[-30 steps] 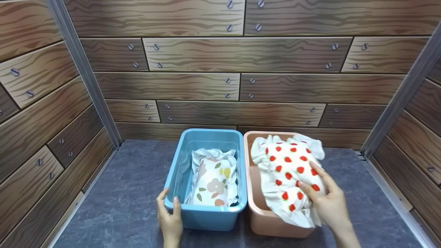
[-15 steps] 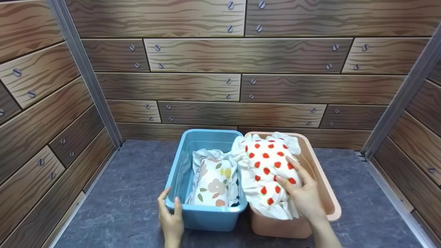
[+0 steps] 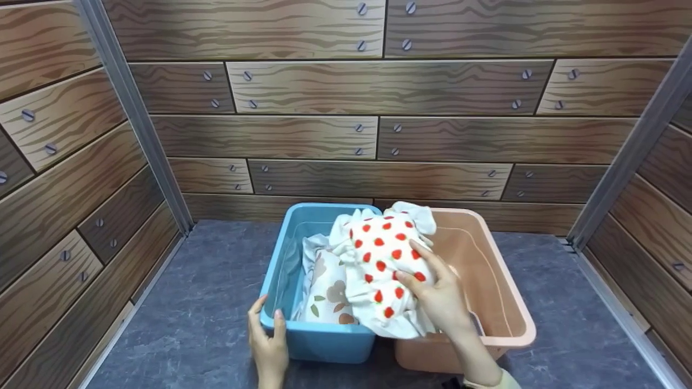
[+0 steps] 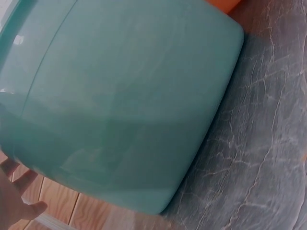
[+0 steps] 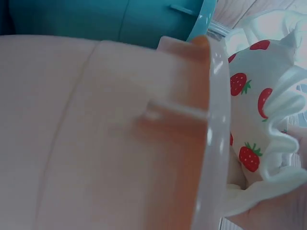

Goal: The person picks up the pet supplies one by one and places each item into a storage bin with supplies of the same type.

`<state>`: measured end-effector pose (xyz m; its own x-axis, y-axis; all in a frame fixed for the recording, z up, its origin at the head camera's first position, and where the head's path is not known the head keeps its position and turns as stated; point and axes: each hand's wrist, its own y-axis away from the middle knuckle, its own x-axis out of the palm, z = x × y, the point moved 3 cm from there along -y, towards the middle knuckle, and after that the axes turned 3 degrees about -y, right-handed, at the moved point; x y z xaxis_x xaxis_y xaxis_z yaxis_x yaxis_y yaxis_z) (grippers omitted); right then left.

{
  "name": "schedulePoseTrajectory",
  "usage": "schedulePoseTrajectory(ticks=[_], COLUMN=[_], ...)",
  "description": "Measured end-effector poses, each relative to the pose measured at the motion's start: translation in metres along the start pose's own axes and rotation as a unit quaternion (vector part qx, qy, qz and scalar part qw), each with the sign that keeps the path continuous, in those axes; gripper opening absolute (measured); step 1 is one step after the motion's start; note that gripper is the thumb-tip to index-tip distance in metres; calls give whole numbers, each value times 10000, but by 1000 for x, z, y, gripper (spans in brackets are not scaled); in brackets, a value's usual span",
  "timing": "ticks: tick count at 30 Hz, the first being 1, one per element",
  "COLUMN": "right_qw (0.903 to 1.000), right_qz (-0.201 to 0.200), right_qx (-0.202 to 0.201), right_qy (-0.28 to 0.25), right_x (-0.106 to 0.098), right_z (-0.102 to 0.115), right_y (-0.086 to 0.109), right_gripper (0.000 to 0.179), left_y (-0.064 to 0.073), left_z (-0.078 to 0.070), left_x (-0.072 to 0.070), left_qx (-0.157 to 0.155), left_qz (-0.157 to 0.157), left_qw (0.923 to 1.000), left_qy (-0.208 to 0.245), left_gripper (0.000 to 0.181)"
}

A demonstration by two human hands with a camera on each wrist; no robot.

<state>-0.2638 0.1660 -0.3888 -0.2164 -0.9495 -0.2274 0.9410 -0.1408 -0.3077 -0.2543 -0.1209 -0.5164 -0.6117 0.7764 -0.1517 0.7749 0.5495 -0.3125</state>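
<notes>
My right hand [image 3: 440,300] grips a small frilled pillow [image 3: 386,265], white with red strawberries. It is held over the inner rims of two tubs, partly above the blue tub [image 3: 330,343]. In the right wrist view the strawberry pillow [image 5: 256,100] shows beyond the peach tub's rim. My left hand [image 3: 268,346] holds the blue tub's front-left corner, fingers and thumb at the rim; the left wrist view shows this hand [image 4: 17,196] by the tub's wall. A flower-print frilled pillow [image 3: 327,292] lies inside the blue tub, its right part hidden behind the strawberry pillow.
The peach tub [image 3: 508,292] stands right beside the blue one. Both rest on a dark grey marbled surface [image 3: 205,302]. Wood-print panels [image 3: 346,138] and metal corner posts [image 3: 143,124] enclose the back and sides.
My right hand has carried the strawberry pillow leftward, from above the peach tub to partly over the blue tub, covering part of the flower pillow. My left hand stays at the corner.
</notes>
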Motion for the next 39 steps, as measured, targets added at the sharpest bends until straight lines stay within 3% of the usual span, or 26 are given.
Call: schedulePoseTrajectory(ticks=[8, 14, 22, 29, 39], right_qw=[9993, 9993, 9983, 9966, 9874], right_qz=[156, 234, 57, -74, -50], right_qx=[125, 215, 505, -20, -487], right_qy=[-308, -177, -282, 814, 1503], right_x=[23, 40, 59, 71, 88], right_z=[6, 2, -9, -17, -19], right_y=[-7, -8, -7, -9, -15], right_gripper=[59, 57, 56, 55, 56], left_y=[-1, -2, -1, 0, 0], left_z=[1, 2, 2, 1, 0], left_x=[-1, -2, -1, -1, 0], left_qx=[8, 84, 167, -6, -50], left_qz=[-6, -66, -58, 3, 5], left_qw=[10000, 9999, 9998, 9999, 9999], left_qy=[-73, -78, 33, -115, -125], left_gripper=[43, 42, 41, 43, 42])
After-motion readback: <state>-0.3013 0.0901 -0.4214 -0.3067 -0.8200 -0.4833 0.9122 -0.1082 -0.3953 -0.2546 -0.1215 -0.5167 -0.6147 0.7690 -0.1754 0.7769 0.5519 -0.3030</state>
